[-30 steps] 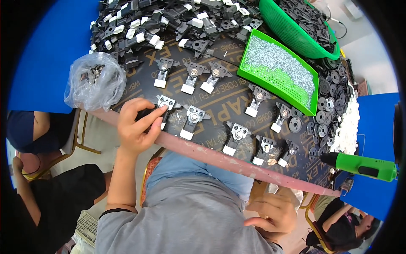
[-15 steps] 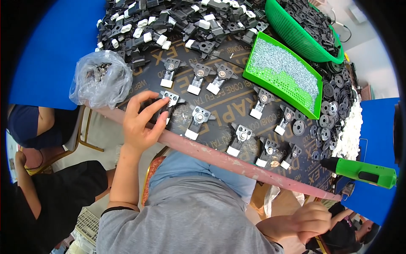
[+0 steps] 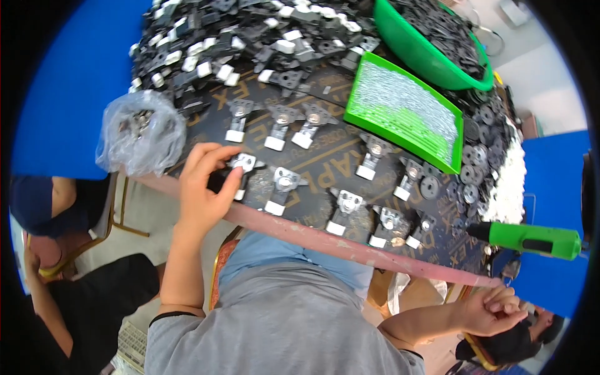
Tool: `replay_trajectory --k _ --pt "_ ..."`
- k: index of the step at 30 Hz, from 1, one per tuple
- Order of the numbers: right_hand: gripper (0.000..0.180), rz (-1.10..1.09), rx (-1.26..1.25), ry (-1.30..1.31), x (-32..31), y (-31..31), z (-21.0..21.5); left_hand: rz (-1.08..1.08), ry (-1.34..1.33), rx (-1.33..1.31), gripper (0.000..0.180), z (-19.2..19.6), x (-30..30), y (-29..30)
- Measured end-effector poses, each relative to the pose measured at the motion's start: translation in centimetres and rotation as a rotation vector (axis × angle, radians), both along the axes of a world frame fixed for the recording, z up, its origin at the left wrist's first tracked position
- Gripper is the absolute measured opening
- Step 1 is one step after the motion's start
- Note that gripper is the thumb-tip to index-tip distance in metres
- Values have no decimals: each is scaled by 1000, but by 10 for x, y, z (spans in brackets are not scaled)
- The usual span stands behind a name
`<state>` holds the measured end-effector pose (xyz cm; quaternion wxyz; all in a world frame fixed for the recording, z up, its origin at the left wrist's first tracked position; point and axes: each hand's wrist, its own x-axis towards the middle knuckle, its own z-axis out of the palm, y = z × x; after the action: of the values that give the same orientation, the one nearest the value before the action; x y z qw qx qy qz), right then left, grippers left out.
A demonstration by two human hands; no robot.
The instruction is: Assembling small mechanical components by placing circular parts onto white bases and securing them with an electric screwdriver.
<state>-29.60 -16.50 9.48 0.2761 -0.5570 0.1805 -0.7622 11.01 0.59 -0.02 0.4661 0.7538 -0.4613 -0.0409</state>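
Note:
My left hand (image 3: 209, 190) is at the table's near edge, thumb and forefinger curved around the left side of a black bracket (image 3: 247, 164) with a pale metal plate and white end. The bracket lies on the table. My right hand (image 3: 497, 310) hangs off the table's near right corner with its fingers curled in; whatever they may hold is hidden. Several similar brackets with white ends lie spaced out, among them one (image 3: 284, 181) just right of my left hand and another (image 3: 345, 203) further right. A green and black power screwdriver (image 3: 531, 240) is above my right hand.
A clear plastic bag (image 3: 142, 134) of small metal parts sits at the left. Black and white parts (image 3: 250, 40) heap up at the back. A green tray (image 3: 350, 114) of small silvery pieces, a green basket (image 3: 425, 62), black discs (image 3: 478, 156) and white pieces (image 3: 507, 181) fill the right.
My right hand has moved right and up toward the table's corner. The left forefinger has drawn back slightly from the middle of the bracket. The view has shifted a little.

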Motion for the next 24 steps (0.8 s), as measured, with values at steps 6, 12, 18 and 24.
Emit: replay_trajectory --k 6,12,18,24 --pt "19 -708 178 224 -14 -31 -28 46 -53 36 28 2 -1 18" --pt "22 -417 534 1150 -23 -64 -55 115 75 -148 29 17 -13 -3" --pt "32 -373 154 1306 -1 -122 -71 -416 -278 -160 29 81 -85 -64" --pt "36 -382 120 1320 3 -157 -91 -914 -724 -20 31 57 -139 -197"
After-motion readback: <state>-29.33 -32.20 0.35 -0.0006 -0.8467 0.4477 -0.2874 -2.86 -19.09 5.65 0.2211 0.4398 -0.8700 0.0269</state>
